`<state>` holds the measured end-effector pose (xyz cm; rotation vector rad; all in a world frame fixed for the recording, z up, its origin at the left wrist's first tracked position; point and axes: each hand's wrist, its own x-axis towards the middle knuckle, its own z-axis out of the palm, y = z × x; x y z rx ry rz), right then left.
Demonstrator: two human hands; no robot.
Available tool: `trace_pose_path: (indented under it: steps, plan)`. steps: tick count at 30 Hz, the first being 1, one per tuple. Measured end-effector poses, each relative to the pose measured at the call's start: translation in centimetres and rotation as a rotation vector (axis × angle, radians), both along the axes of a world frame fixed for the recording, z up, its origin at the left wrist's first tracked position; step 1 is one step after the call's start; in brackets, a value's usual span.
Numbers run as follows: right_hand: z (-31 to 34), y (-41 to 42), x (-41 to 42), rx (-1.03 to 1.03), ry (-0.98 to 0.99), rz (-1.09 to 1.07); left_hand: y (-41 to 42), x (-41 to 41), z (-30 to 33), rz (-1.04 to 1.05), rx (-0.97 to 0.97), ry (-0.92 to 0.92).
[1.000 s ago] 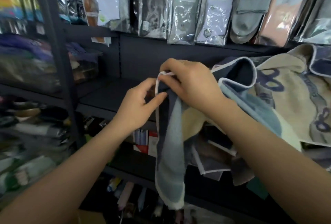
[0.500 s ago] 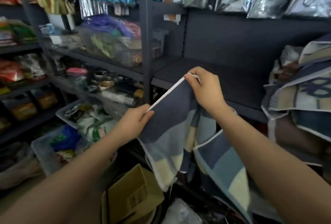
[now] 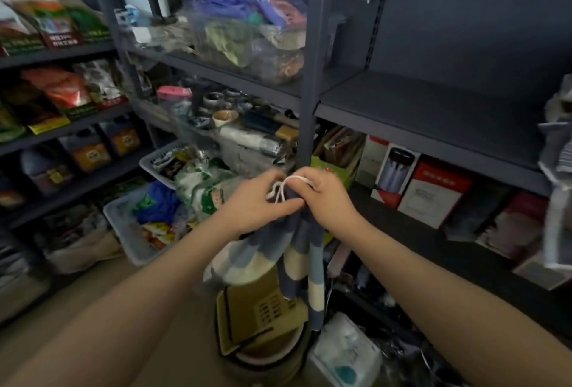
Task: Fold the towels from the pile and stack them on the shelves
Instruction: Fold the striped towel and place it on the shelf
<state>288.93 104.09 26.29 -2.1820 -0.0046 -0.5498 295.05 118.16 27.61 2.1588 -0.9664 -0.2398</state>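
A blue, grey and cream checked towel (image 3: 297,250) with white edging hangs doubled from both my hands in front of a grey shelf post. My left hand (image 3: 253,204) and my right hand (image 3: 325,201) sit side by side, touching, and pinch the towel's white-edged corners together at the top. The towel pile (image 3: 557,170) shows only as a blurred strip at the right edge. A bare dark grey shelf (image 3: 433,108) lies to the upper right of my hands.
A grey upright post (image 3: 312,77) stands just behind my hands. Left shelves hold bagged goods and bowls. White baskets (image 3: 123,232) of packets sit on the floor at left. A tan crate in a round tub (image 3: 263,324) stands below the towel. Red and white boxes (image 3: 433,191) fill the lower right shelf.
My hands have come together, bringing the towel's two corners to meet, so the towel now hangs doubled. The view has swung left and down, away from the pile.
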Motion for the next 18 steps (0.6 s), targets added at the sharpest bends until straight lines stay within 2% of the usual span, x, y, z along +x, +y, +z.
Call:
trace_pose_path:
  steps: [2,5,8,12,16,18]
  plan:
    - [0.8,1.1,-0.1,0.109,-0.016,0.011,0.1,-0.4,-0.2,-0.093,-0.011,-0.034]
    - [0.8,1.2,-0.6,0.266,-0.024,0.047,0.6,-0.3,-0.8,-0.105,0.009,-0.109]
    - [0.1,0.5,-1.2,0.329,0.01,0.071,1.2,-0.6,-1.2,-0.106,-0.169,0.049]
    - [-2.0,-0.4,-2.0,0.324,0.23,0.141,1.4,-1.1,-1.0,-0.053,-0.346,0.157]
    - [-4.4,-1.6,-2.8,0.39,0.425,0.195,1.6,-1.2,-1.4,0.15,-0.515,0.287]
    - [-6.1,-3.1,-3.2,0.261,0.505,0.145,2.3,-0.5,-1.9,0.281,-0.558,0.303]
